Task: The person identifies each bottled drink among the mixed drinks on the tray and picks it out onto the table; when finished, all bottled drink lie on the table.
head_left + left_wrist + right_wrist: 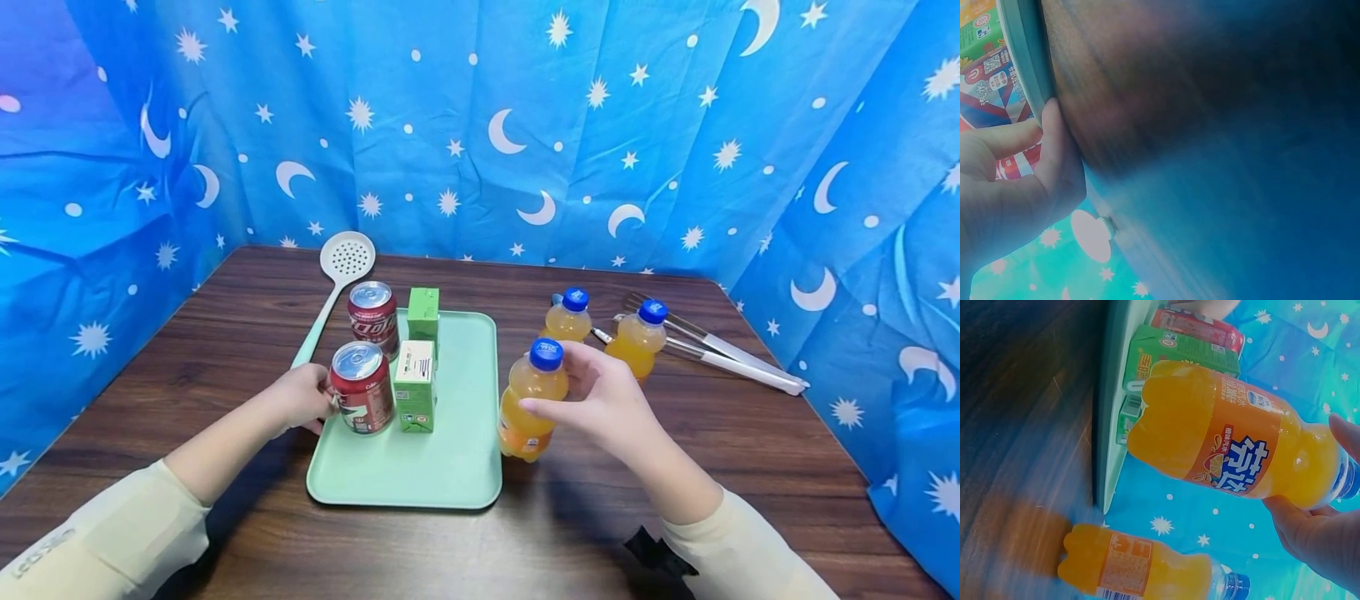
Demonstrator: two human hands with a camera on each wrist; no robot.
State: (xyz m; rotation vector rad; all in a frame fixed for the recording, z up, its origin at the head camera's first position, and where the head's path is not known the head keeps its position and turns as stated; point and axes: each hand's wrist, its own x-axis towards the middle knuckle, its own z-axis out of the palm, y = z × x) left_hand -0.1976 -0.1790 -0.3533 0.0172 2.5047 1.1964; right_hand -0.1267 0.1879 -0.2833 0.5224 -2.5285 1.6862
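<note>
My left hand [303, 398] pinches the left rim of the pale green tray [465, 454] between thumb and fingers, as the left wrist view shows. My right hand [617, 404] grips an orange soda bottle [527, 429] with a blue cap around its upper part. This bottle is raised off the table, beside the tray's right edge, base tilted toward the tray in the right wrist view. On the tray's left side stand two red soda cans, a near can [363, 390] and a far can [372, 321]. Beside them are two green drink cartons, one near [416, 396] and one far [423, 308].
Two more orange soda bottles stand right of the tray, one left [567, 321] and one right [636, 343]. Behind them lie metal tongs [738, 367] with white handles. A slotted skimmer [347, 258] lies at the back left. Blue star-patterned cloth [450, 125] surrounds the wooden table.
</note>
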